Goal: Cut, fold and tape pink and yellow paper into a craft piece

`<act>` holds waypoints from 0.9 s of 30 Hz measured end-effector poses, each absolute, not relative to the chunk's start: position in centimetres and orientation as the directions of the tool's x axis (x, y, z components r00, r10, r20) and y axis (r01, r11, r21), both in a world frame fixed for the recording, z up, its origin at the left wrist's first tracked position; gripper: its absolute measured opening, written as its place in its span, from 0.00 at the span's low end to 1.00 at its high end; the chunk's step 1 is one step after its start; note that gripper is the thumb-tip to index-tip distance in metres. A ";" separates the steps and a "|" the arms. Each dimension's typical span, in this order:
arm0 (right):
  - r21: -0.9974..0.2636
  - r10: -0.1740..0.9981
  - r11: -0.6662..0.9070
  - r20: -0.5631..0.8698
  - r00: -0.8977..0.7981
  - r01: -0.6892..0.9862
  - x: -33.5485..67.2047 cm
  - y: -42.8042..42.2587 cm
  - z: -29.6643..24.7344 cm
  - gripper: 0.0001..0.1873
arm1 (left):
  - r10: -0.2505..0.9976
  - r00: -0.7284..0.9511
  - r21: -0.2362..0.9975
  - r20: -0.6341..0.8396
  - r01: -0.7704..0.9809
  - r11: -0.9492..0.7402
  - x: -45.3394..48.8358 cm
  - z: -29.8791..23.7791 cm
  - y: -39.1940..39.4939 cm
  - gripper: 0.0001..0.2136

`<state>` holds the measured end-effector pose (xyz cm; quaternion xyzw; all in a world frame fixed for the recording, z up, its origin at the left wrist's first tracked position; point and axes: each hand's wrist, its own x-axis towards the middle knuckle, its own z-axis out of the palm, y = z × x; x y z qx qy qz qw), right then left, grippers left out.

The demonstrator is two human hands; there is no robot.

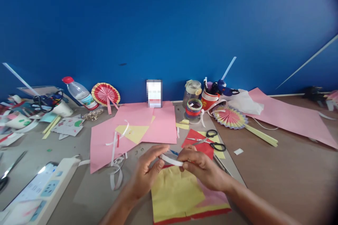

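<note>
The table (pixel 274 179), grey at left and brown at right, is strewn with paper: pink sheets (pixel 161 128) are spread at the centre, a yellow sheet (pixel 176 193) at bottom centre. A power strip (pixel 54 191) is set at lower left, a bottle (pixel 82 95) at middle left, a white scrap (pixel 238 152) at right.

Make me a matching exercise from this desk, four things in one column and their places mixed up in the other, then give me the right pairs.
Things
1. White strip
2. Scissors beyond the right hand
3. Plastic bottle
4. Power strip

Places
A. Beside the red-and-yellow fan, near the blue wall
B. Beside the phone
C. Between the fingers of the right hand, stretching toward the left hand
D. Blades lying across red paper

Right pairs
1-C, 2-D, 3-A, 4-B
</note>
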<state>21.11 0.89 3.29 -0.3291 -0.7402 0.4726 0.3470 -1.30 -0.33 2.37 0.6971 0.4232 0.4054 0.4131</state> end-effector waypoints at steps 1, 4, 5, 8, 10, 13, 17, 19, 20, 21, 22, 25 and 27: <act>-0.973 0.835 0.224 0.166 -0.525 0.050 21.2 1.0 3.0 0.13 | 0.931 0.320 0.933 0.179 0.245 -0.264 -1.2 2.4 -0.3 0.14; -0.940 0.869 -0.114 0.062 -0.490 -0.320 21.4 1.5 2.0 0.14 | 0.956 0.291 0.978 0.046 0.183 -0.103 -0.8 2.6 -0.3 0.12; -0.889 0.867 -0.206 0.028 -0.497 -0.409 21.4 1.6 1.8 0.14 | 0.959 0.282 0.987 0.011 0.149 -0.055 -0.6 2.7 -0.3 0.12; -0.738 0.826 -0.393 -0.021 -0.563 -0.549 21.2 1.8 1.5 0.11 | 0.961 0.272 0.998 -0.056 0.013 0.054 -0.3 2.6 -0.3 0.14; -0.680 0.801 -0.444 -0.009 -0.599 -0.584 21.1 1.8 1.6 0.11 | 0.962 0.259 0.990 -0.090 -0.085 0.116 -0.2 2.5 -0.3 0.15; -0.634 0.788 -0.471 0.011 -0.616 -0.614 21.0 1.7 1.8 0.10 | 0.958 0.248 0.958 -0.147 -0.205 0.200 0.1 2.3 -0.2 0.16; -0.600 0.776 -0.496 0.018 -0.630 -0.628 20.9 1.6 1.7 0.12 | 0.946 0.229 0.895 -0.229 -0.332 0.297 0.6 2.3 -0.3 0.16; -0.601 0.776 -0.497 0.015 -0.630 -0.626 20.8 1.6 1.7 0.14 | 0.939 0.222 0.863 -0.262 -0.381 0.331 0.9 2.4 -0.3 0.16; -0.603 0.779 -0.495 0.013 -0.627 -0.626 20.8 1.5 1.7 0.15 | 0.937 0.219 0.848 -0.273 -0.404 0.342 1.0 2.4 -0.3 0.16; -0.606 0.781 -0.493 0.008 -0.624 -0.624 20.7 1.5 1.7 0.15 | 0.936 0.215 0.833 -0.280 -0.430 0.348 1.0 2.4 -0.3 0.16; -0.610 0.786 -0.489 0.001 -0.618 -0.623 20.7 1.5 1.8 0.16 | 0.935 0.209 0.817 -0.285 -0.457 0.351 1.0 2.4 -0.3 0.15; -0.624 0.799 -0.483 -0.027 -0.601 -0.614 20.5 1.3 1.9 0.16 | 0.938 0.180 0.774 -0.295 -0.531 0.345 1.0 2.3 -0.2 0.14; -0.648 0.808 -0.473 -0.049 -0.588 -0.597 20.3 1.1 2.0 0.16 | 0.937 0.164 0.745 -0.307 -0.572 0.344 1.0 2.3 -0.1 0.14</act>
